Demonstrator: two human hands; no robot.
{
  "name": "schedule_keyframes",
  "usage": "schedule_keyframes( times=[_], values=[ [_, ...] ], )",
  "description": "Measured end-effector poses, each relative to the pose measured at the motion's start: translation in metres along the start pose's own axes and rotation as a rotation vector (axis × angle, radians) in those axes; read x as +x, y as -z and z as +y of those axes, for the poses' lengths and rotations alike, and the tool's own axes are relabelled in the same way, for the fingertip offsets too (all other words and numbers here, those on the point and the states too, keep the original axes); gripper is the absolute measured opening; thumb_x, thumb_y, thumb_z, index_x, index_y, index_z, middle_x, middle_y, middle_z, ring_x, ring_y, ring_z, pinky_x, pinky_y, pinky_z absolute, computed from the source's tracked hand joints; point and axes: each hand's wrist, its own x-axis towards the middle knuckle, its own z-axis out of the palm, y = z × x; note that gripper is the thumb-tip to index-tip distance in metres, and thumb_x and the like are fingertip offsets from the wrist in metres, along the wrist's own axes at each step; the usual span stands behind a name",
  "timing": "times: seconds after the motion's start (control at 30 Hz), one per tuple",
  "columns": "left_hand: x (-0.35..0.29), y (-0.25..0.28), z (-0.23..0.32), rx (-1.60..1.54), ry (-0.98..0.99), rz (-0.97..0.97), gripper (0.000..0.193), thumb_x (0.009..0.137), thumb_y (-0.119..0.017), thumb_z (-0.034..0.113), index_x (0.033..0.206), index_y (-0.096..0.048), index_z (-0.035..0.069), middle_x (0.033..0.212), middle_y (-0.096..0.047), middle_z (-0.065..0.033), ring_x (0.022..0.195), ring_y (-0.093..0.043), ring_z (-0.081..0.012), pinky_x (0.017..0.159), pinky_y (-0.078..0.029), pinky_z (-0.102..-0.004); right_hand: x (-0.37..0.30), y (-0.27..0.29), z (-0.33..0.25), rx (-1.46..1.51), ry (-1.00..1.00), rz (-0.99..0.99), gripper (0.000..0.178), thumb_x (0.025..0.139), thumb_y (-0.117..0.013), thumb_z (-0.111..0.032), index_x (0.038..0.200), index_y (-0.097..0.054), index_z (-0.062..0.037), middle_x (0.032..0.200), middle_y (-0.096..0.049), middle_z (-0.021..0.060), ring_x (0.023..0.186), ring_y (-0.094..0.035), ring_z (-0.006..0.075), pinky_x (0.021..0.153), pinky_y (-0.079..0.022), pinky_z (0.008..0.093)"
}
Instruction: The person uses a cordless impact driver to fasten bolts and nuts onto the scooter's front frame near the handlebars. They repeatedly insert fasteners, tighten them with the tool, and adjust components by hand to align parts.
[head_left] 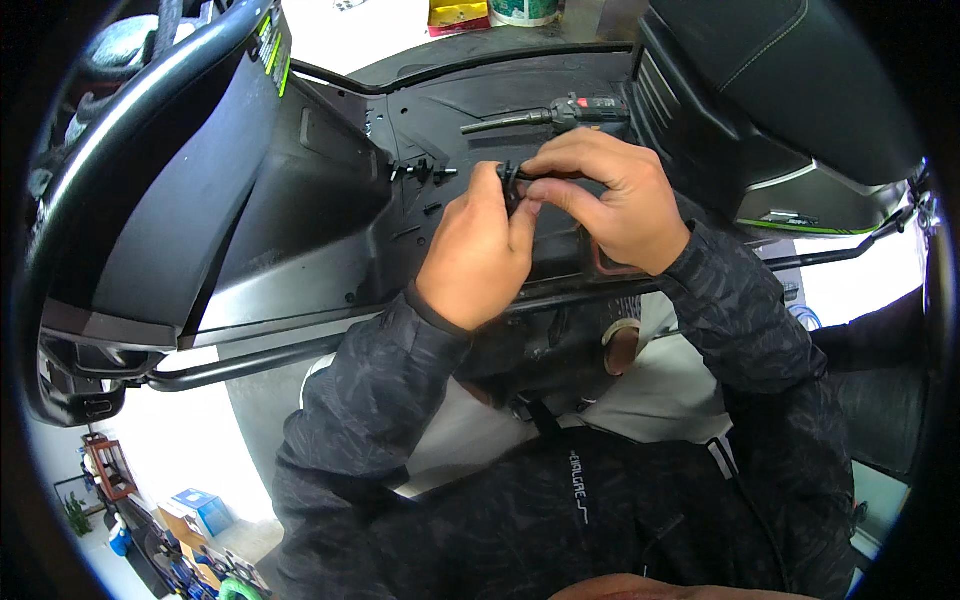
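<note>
My left hand (473, 250) and my right hand (622, 200) meet over the black floor panel (450, 140) of a small vehicle. Between their fingertips is a small black part (510, 182) with thin round flanges; fingers hide much of it, so its exact kind is unclear. Both hands are closed, thumbs and forefingers pinching it from either side. Just left of it, several small black fittings (425, 172) lie on the panel. Beyond my right hand rests a dark power tool (590, 110) with a long thin nose pointing left.
A black seat (765, 75) rises at right, a glossy front shell (255, 190) at left. One black rail (270, 367) runs along the near edge, under my wrists. Past the far edge stand a red and yellow box (458, 17) and a green tub (525, 10).
</note>
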Motion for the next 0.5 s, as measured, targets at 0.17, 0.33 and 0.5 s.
schedule_keyframes(
  times=[0.17,0.33,0.5],
  values=[
    [-0.004,-0.002,0.003,0.058,-0.076,0.054,0.021,0.101,-0.065,0.012,0.114,-0.053,0.0,0.091,-0.069,-0.0271,0.089,-0.068,-0.0502,0.072,-0.053,-0.052,-0.004,-0.007,-0.002,0.217,-0.21,0.035,0.019,0.091,-0.078,-0.007,0.108,-0.076,0.0028,0.102,-0.076,0.0133,0.091,-0.076,0.0217,0.083,-0.061,0.0319],
    [-0.006,-0.004,0.002,0.126,-0.022,0.057,0.022,0.101,-0.064,0.011,0.112,-0.05,-0.002,0.09,-0.068,-0.0287,0.088,-0.066,-0.0519,0.07,-0.05,-0.0557,-0.004,-0.007,-0.009,0.007,-0.035,0.049,0.017,0.089,-0.079,-0.005,0.104,-0.076,0.0021,0.101,-0.075,0.0125,0.087,-0.075,0.0223,0.079,-0.061,0.0314],
    [-0.006,-0.004,-0.002,0.132,-0.009,0.043,0.022,0.101,-0.064,0.01,0.112,-0.049,-0.002,0.089,-0.068,-0.0292,0.088,-0.065,-0.0526,0.07,-0.05,-0.0561,-0.003,-0.013,-0.014,-0.18,0.117,0.111,0.017,0.085,-0.081,-0.004,0.1,-0.077,0.0006,0.099,-0.073,0.0122,0.084,-0.074,0.0255,0.074,-0.061,0.032]
  ],
)
